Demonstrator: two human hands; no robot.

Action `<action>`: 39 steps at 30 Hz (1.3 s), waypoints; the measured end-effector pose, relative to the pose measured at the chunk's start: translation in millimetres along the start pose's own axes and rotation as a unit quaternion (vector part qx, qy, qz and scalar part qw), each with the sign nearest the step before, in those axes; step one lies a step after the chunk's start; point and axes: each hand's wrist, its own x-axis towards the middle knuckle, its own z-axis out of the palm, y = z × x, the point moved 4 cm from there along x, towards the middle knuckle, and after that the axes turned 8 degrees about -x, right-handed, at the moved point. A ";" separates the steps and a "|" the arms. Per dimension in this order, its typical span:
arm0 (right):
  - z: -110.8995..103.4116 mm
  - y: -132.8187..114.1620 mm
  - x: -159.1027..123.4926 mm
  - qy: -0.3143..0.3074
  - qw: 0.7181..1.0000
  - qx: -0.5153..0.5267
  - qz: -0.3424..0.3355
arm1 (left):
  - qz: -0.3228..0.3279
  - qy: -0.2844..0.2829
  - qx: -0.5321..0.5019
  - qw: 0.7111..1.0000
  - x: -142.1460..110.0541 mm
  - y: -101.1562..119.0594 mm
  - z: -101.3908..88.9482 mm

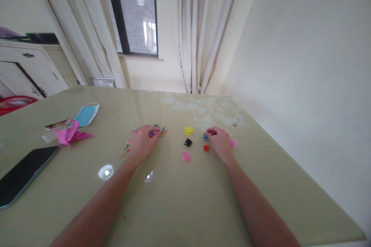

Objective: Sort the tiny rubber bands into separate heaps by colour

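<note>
My left hand (145, 139) is over a mixed heap of small coloured bands (164, 130), which look like tiny rubber bands. Its fingers are bent and closed at the heap, covering part of it. At the small blue pile (205, 136), my right hand (218, 139) has its thumb and fingers curled together, and whatever is between the fingertips is hidden. Between the hands lie a yellow pile (189, 130), a black pile (188, 142) and a light pink pile (186, 156). A red pile (206, 148) is just below my right hand; a brighter pink pile (233, 144) shows beyond its wrist.
On the left of the glossy table (174, 208) are a black phone (27, 173), a folded pink paper shape (72, 134) and a blue face mask (87, 115). A small clear object (236, 122) sits near the right edge. A wall (319, 85) borders that side.
</note>
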 end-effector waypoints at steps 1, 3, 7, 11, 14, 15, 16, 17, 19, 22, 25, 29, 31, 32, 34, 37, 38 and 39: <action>-1.3 -1.5 -0.3 0.000 1.000 -0.002 -0.002 | -0.017 -0.001 -0.025 1.000 0.6 -0.2 -1.1; -4.0 -4.5 -0.5 0.004 1.000 -0.002 -0.007 | -0.054 -0.009 -0.066 0.996 1.0 -0.7 -2.4; -8.5 -10.6 -0.7 0.015 1.000 0.004 -0.023 | -0.082 -0.026 -0.112 0.990 0.6 -1.6 -2.2; -10.4 -17.8 -2.7 0.019 0.999 0.006 -0.041 | -0.057 -0.017 -0.083 0.995 0.8 -4.4 -2.3; -10.6 -21.7 -4.5 0.015 0.999 0.005 -0.045 | -0.060 -0.019 -0.036 0.997 0.5 -6.6 -2.1; -10.6 -22.3 -4.9 0.013 0.999 0.005 -0.043 | -0.062 -0.019 -0.026 0.998 0.3 -6.4 -2.4; -10.5 -22.8 -5.2 0.011 0.999 0.006 -0.041 | -0.066 -0.020 -0.020 0.997 0.1 -6.0 -2.7; -10.4 -23.1 -5.4 0.010 0.999 0.007 -0.040 | -0.069 -0.022 -0.018 0.997 0.0 -5.1 -2.9; -10.1 -23.4 -5.5 0.008 0.999 0.008 -0.038 | -0.070 -0.024 -0.024 0.997 -0.1 -3.0 -3.2; -9.0 -24.0 -5.6 0.005 0.999 0.011 -0.043 | -0.067 -0.020 -0.055 0.996 0.4 -1.8 -2.4; -7.7 -25.4 -6.1 0.003 0.999 0.011 -0.049 | -0.060 -0.015 -0.094 0.994 1.3 -3.7 0.0; -6.6 -27.1 -7.4 -0.008 0.999 0.012 -0.050 | -0.058 -0.016 -0.127 0.990 2.3 -7.8 3.4; -6.4 -27.5 -7.8 -0.014 0.999 0.016 -0.050 | -0.059 -0.017 -0.142 0.988 2.6 -8.6 4.3; -6.5 -27.8 -7.9 -0.014 0.998 0.017 -0.053 | -0.055 -0.016 -0.153 0.987 2.9 -8.2 4.6; -6.7 -29.7 -8.5 -0.009 0.998 0.020 -0.061 | -0.042 -0.013 -0.186 0.981 3.0 -5.5 5.3; -4.6 -38.9 -13.2 0.000 0.995 0.048 -0.088 | -0.020 -0.013 -0.256 0.967 1.6 2.6 8.6; -2.6 -44.6 -16.5 -0.005 0.992 0.068 -0.105 | -0.013 -0.018 -0.277 0.961 0.4 6.2 10.5; -0.1 -51.4 -20.8 -0.015 0.988 0.091 -0.123 | -0.006 -0.026 -0.296 0.955 -1.3 10.2 12.7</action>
